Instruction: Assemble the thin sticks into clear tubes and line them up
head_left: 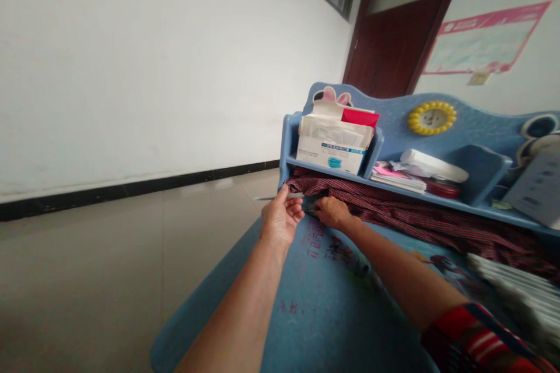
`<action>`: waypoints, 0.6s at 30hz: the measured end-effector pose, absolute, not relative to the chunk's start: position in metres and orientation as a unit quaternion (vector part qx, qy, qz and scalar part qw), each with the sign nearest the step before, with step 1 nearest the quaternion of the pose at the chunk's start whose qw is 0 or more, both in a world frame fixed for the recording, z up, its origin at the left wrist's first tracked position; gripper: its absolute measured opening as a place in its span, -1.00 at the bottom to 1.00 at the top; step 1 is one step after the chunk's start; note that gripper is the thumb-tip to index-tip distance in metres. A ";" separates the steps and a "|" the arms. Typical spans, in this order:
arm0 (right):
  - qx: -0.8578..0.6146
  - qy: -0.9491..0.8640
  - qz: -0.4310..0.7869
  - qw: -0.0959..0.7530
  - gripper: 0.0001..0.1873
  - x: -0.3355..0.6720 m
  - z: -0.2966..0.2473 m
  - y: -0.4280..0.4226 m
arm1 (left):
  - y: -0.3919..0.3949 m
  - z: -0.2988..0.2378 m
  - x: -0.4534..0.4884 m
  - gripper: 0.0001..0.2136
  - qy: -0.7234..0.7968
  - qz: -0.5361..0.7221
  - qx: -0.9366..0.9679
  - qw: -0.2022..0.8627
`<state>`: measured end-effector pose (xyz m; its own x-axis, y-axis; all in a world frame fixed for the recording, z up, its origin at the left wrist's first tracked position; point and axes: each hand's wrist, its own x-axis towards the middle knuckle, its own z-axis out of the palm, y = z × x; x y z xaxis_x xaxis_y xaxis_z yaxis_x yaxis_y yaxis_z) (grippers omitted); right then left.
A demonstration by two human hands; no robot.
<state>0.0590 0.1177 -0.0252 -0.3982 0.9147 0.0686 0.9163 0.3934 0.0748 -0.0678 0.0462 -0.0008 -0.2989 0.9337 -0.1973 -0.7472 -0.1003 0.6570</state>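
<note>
My left hand (pixel 280 218) is closed, with the thumb raised, around a slim grey stick-like thing (pixel 265 199) that points left past the desk's edge. Its exact kind is unclear. Close by on the right, my right hand (pixel 333 211) has its fingers curled at the front edge of a red and dark plaid cloth (pixel 402 210); the fingertips are partly hidden. The cloth lies bunched along the back of the blue desk (pixel 324 326), under the shelf. Between the two hands is a small dark, bluish patch that I cannot make out.
A blue shelf (pixel 437 187) on the desk holds an opened box of face masks (pixel 331 154), papers (pixel 398 180) and a white rounded case (pixel 433 166). A yellow flower-rimmed clock (pixel 432 118) is on its back panel. A grey ribbed object (pixel 520 291) lies at right.
</note>
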 end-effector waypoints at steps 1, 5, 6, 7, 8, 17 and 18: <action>-0.547 -0.836 -0.049 0.003 -0.72 0.059 -0.025 0.118 | 0.046 -0.001 -0.068 -0.83 0.345 0.730 0.135 0.574; -0.538 -0.841 -0.048 -0.019 -0.74 0.071 -0.023 0.117 | 0.046 0.000 -0.067 -0.83 0.351 0.729 0.138 0.571; -0.535 -0.843 -0.048 -0.026 -0.75 0.076 -0.021 0.116 | 0.046 0.000 -0.067 -0.83 0.351 0.729 0.139 0.571; -0.532 -0.845 -0.047 -0.035 -0.76 0.081 -0.020 0.115 | 0.045 0.001 -0.067 -0.83 0.351 0.728 0.141 0.572; -0.528 -0.847 -0.044 -0.044 -0.77 0.087 -0.018 0.114 | 0.045 0.001 -0.067 -0.83 0.352 0.727 0.141 0.572; -0.516 -0.854 -0.048 -0.041 -0.69 0.077 -0.013 0.109 | 0.046 0.000 -0.066 -0.83 0.360 0.725 0.160 0.565; -0.517 -0.854 -0.051 -0.037 -0.69 0.072 -0.014 0.109 | 0.046 -0.001 -0.066 -0.83 0.361 0.724 0.161 0.565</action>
<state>0.0723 0.1091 -0.0135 -0.4626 0.8865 -0.0111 0.8789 0.4602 0.1258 -0.0662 0.0455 -0.0010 -0.3106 0.9344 -0.1744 -0.7012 -0.1014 0.7057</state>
